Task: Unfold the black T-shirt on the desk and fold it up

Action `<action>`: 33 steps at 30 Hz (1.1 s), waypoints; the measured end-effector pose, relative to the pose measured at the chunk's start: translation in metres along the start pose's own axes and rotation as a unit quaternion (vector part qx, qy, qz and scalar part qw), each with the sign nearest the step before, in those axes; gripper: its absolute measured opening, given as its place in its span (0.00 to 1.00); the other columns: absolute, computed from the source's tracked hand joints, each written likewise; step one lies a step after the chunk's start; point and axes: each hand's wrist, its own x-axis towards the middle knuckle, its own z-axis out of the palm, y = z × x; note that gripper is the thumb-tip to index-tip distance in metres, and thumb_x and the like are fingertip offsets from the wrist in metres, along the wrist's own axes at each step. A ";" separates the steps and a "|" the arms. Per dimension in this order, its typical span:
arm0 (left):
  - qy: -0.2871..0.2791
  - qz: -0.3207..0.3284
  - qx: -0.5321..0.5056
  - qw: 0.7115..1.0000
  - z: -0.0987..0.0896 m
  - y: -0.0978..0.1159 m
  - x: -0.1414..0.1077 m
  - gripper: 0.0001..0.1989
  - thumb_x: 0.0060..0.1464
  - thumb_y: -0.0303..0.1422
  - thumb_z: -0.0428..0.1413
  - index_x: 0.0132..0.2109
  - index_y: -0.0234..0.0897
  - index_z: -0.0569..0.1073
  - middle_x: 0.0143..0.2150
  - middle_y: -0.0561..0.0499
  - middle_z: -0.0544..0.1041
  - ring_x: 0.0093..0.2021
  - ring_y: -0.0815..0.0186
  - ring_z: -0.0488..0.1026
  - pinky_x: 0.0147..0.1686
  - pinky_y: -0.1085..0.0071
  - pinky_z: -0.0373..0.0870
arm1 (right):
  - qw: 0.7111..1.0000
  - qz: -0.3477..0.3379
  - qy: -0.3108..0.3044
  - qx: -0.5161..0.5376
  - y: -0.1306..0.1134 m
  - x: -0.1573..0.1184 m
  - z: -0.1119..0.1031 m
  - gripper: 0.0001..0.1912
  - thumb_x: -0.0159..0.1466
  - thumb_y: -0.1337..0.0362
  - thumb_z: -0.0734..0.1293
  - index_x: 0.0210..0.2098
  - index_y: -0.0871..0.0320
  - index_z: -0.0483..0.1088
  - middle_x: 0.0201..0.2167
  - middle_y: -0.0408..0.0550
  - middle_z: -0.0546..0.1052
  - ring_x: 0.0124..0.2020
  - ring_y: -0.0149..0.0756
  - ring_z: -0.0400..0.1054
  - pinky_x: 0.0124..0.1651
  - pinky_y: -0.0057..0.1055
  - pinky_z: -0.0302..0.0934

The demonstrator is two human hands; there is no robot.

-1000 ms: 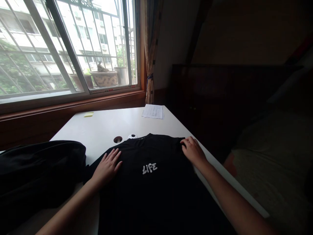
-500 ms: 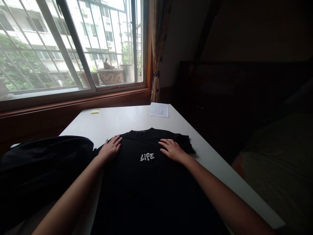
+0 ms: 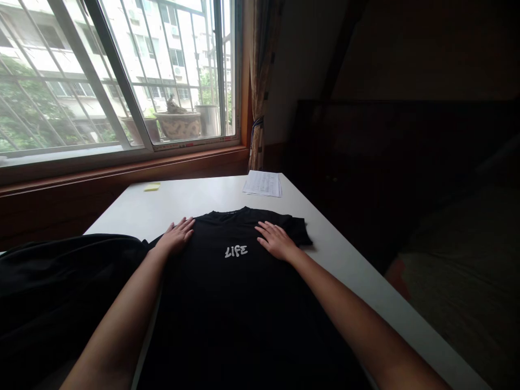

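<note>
A black T-shirt (image 3: 239, 309) lies spread on the white table (image 3: 195, 195), its neckline toward the far side and a small white print on it. My left hand (image 3: 177, 235) rests flat on the shirt near its left shoulder, fingers stretched out. On the other side of the print, my right hand (image 3: 276, 240) lies flat on the cloth with its fingers apart. The right sleeve reaches out past that hand. The shirt's lower end fades into dark at the bottom of the view.
Sheets of paper (image 3: 263, 184) lie at the table's far right corner. A yellow sticky-note pad (image 3: 152, 186) is at the far left. Black cloth (image 3: 69, 292) is heaped on the left. Behind the table are a barred window (image 3: 134, 81) and a tied curtain (image 3: 258, 108).
The shirt and both hands have shifted slightly left and a little away from me. Both hands stay flat on the shirt. The camera view has moved slightly too.
</note>
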 end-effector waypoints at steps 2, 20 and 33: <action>-0.002 0.001 0.001 1.000 0.000 -0.007 0.008 0.31 0.71 0.44 0.31 0.76 0.41 0.45 0.77 0.53 0.41 0.76 0.57 0.34 0.71 0.46 0.37 | 1.000 0.001 0.001 -0.001 0.000 0.007 0.001 0.30 0.74 0.48 0.52 0.71 0.50 0.56 0.74 0.43 0.53 0.74 0.41 0.43 0.74 0.45 0.38; 0.026 -0.044 0.065 0.997 -0.023 -0.017 0.060 0.29 0.69 0.40 0.37 0.74 0.44 0.52 0.76 0.50 0.48 0.76 0.49 0.36 0.67 0.32 0.34 | 0.999 0.037 -0.004 -0.001 0.001 0.055 0.007 0.31 0.74 0.46 0.50 0.72 0.49 0.53 0.75 0.42 0.51 0.74 0.40 0.41 0.74 0.46 0.36; 0.124 0.141 0.032 0.982 -0.018 0.171 -0.046 0.20 0.69 0.37 0.46 0.62 0.42 0.74 0.68 0.46 0.68 0.73 0.51 0.53 0.70 0.47 0.50 | 1.000 0.022 0.002 -0.011 -0.006 0.051 0.003 0.29 0.74 0.50 0.53 0.71 0.51 0.57 0.74 0.47 0.54 0.73 0.47 0.45 0.72 0.53 0.38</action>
